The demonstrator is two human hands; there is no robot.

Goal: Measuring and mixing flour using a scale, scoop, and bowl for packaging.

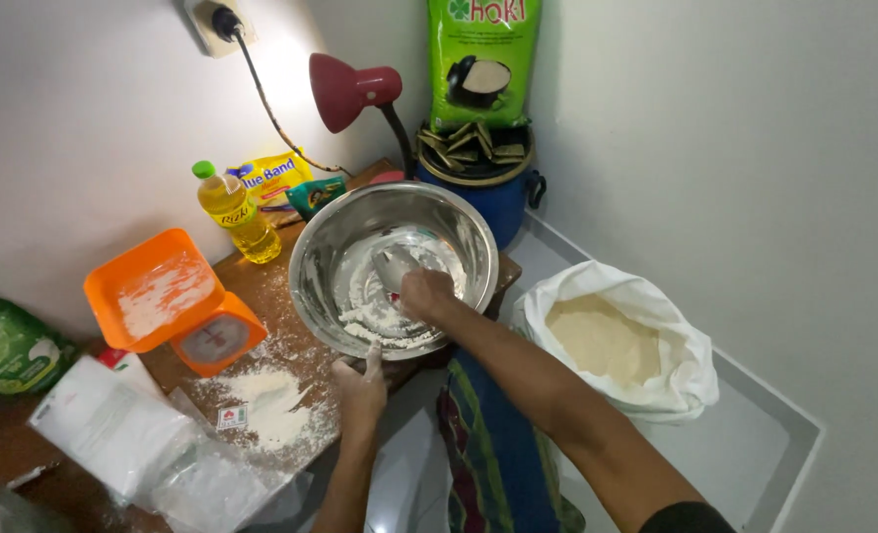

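Observation:
A large steel bowl (330, 247) holds white flour and rests on a low wooden board (261, 286). My right hand (425, 293) is inside the bowl, closed on a metal spoon (393, 265) that lies in the flour. My left hand (361, 385) grips the bowl's near rim, fingers dusted with flour. Spilled flour (266, 405) lies on the board just left of that hand.
An orange kitchen scale (168, 301) stands left of the bowl, a yellow oil bottle (234, 212) behind it. Plastic bags (123, 434) lie at the lower left. An open white sack of flour (617, 341) sits at right. A red lamp (350, 91) and blue pot (488, 192) stand behind.

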